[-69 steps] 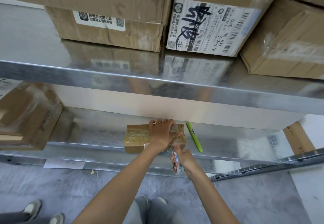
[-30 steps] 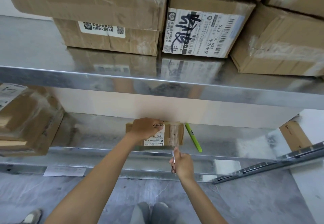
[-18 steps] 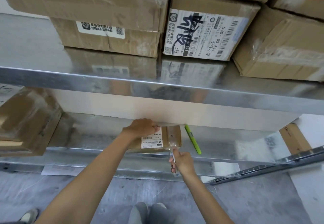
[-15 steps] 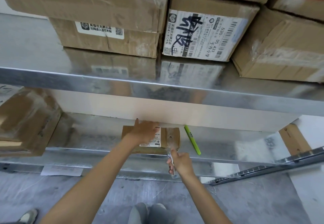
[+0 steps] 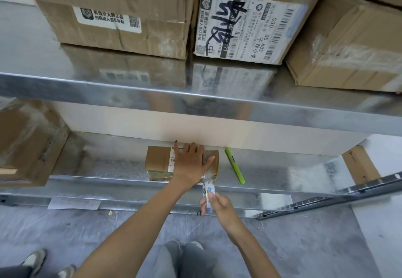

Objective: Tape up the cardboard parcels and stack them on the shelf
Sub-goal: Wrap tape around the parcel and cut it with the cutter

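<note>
Small cardboard parcel lies on lower metal shelf, approx. centre, close to the shelf's near lip. L hand lies flat on top of parcel, palm down, fingers straight & spread, pointing far; thumb out to the right over the taped end. White label on parcel top partly hidden under that hand. R hand is nearer, below the shelf lip, fingers curled tight round a tape roll w/ blue-yellow print, seen edge-on. Clear tape runs from the roll up onto parcel's right near corner. Green pen lies on same shelf just right of parcel, not touching it, angled near-right. Big taped box at far left of lower shelf, well apart from parcel. Upper shelf carries stacked boxes: one w/ a small white label at left, one w/ a barcode label and black scrawl at centre, plain taped one at right. Flat cardboard piece leans at right end. Paper sheet on floor under the shelf, left.
</note>
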A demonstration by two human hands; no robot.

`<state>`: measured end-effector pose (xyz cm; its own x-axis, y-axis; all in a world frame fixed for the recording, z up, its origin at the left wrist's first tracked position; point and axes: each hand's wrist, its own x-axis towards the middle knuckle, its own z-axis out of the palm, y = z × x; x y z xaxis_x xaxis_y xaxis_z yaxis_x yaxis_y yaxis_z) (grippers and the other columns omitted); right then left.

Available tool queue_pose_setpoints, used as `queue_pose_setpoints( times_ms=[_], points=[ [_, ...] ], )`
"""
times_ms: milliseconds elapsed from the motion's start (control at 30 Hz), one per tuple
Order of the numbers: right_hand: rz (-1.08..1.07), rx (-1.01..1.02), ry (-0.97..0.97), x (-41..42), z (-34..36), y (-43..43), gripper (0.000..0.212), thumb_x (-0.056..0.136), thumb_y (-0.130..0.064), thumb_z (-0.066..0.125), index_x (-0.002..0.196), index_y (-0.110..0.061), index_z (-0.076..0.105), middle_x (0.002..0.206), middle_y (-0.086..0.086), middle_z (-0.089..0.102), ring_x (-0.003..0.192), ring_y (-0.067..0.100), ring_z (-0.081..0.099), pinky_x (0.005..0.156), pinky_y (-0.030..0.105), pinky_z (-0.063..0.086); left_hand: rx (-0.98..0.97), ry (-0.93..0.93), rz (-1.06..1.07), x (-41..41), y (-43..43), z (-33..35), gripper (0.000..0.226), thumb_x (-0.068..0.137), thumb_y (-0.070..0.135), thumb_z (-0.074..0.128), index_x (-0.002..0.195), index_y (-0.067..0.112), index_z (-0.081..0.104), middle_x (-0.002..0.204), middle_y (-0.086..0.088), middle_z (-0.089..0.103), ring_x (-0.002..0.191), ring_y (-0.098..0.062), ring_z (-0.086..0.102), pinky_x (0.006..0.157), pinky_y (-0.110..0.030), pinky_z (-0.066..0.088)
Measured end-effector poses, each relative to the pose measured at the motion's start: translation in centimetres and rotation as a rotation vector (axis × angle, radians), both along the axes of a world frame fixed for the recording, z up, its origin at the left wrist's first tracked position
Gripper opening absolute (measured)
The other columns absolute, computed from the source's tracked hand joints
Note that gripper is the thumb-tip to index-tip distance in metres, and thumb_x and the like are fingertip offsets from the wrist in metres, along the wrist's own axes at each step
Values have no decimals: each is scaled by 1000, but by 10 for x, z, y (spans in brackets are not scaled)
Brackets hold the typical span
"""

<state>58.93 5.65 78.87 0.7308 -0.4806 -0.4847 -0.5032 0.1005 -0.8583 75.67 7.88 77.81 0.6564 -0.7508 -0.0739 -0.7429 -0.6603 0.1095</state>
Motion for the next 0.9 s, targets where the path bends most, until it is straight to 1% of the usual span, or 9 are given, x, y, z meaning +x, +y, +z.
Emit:
queue_pose_setpoints(
  times_ms=[167,300,367,467,567,667,733,800,900],
  points=[
    [16,17,67,8,3,1,45,103,-25,33,72,-9,62,53,0,60,52,7,59,65,15,45,-2,-1,-25,4,-2,2,59,93,65,17,116,23,51,118,-2,56,116,-26,48,110,-57,13],
    [-7,33,57,9,10,6,47,104,-21,31,69,-6,60,52,5,57,46,8,56,54,12,42,-126,22,-15,5,1,0,69,93,62,10,137,22,44,128,-3,55,124,-26,48,114,-56,13],
    [-5,58,45,9,19,6,47,104,-20,30,69,-6,59,55,9,56,46,10,55,51,10,42,-360,53,-32,2,7,9,60,97,53,20,137,16,46,128,-6,55,122,-27,50,114,-51,23],
    [1,115,35,4,26,3,45,104,-22,31,73,-6,60,58,10,55,49,13,55,50,10,42,-808,142,24,-23,32,26,27,97,28,40,117,13,51,104,-6,57,94,-23,56,84,-35,47],
    [-2,146,23,0,27,2,42,103,-26,33,77,-8,61,61,10,58,48,11,58,52,12,43,-934,503,247,-65,63,19,6,97,22,50,102,19,49,90,2,54,81,-13,53,72,-22,43],
    [0,164,23,-1,24,1,44,103,-29,34,75,-10,62,61,8,62,52,13,59,60,20,46,-816,964,496,-89,72,-10,29,85,48,65,103,30,49,99,-9,61,91,-22,60,84,-29,50],
    [-15,201,27,1,21,1,42,102,-29,38,76,-10,65,63,8,64,58,17,61,62,24,48,-680,1187,489,-94,69,-15,46,78,66,61,112,37,48,112,-19,61,100,-30,62,84,-33,51],
    [-61,294,-3,2,19,0,36,100,-23,42,82,-10,70,68,9,67,64,18,63,63,27,50,-666,1320,428,-97,66,-5,36,88,55,59,117,37,48,110,-9,63,91,-16,64,72,-25,51],
    [-107,443,-78,3,16,-5,33,101,-18,40,97,-1,68,83,13,70,72,19,65,66,28,52,-795,1366,417,-98,68,1,23,92,33,61,114,31,56,91,-1,63,64,1,58,58,-17,45]
  ],
)
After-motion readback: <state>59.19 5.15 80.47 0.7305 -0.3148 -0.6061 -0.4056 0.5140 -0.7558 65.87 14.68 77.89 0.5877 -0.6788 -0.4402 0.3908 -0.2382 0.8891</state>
